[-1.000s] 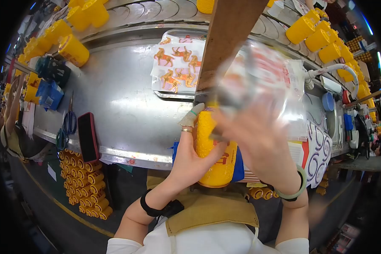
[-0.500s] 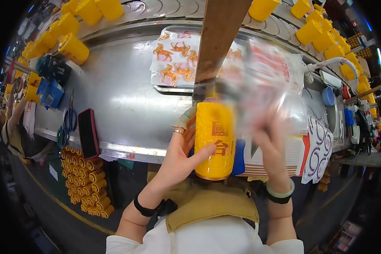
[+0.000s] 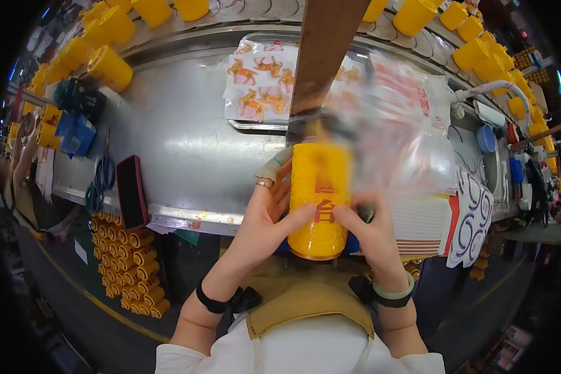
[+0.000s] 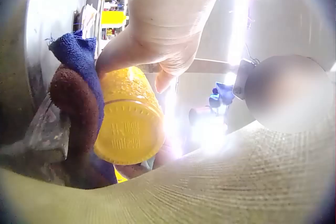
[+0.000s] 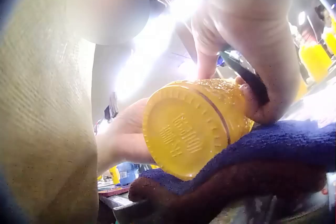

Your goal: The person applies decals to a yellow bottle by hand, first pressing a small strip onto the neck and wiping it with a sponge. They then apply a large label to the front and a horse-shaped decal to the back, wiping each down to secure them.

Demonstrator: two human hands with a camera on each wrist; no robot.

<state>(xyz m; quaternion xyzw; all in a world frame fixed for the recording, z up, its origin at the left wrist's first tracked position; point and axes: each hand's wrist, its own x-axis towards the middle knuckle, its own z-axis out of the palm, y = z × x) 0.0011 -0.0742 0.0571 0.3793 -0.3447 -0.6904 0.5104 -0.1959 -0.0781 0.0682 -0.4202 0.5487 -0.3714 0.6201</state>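
Observation:
A yellow bottle (image 3: pixel 318 240) with red characters on its side lies with its base toward the person. The left hand (image 3: pixel 258 218) grips it from the left, thumb on the front near the lower character and fingers round the far side. From the right, the right hand (image 3: pixel 375 234) holds it with its thumb beside that same character. A dark, flat strip (image 5: pixel 249 74) shows within the right hand; I cannot tell what it is. The bottle's embossed base (image 4: pixel 128 134) faces the left wrist camera. Under the bottle lies a blue towel (image 5: pixel 286 142) over a brown padded edge.
Ahead stands a wooden post (image 3: pixel 324 56), beside a tray of horse stickers (image 3: pixel 258 87). Clear plastic bags (image 3: pixel 411 131) lie right, above a striped stack (image 3: pixel 411 227). A phone (image 3: pixel 131 193) and scissors (image 3: pixel 104 171) lie left. Yellow bottles (image 3: pixel 109 68) line the conveyor.
The right hand, earlier blurred over the bottle's upper part and then off to the right, has come down onto its right side. The left hand keeps its grip. Conveyor bottles have shifted right.

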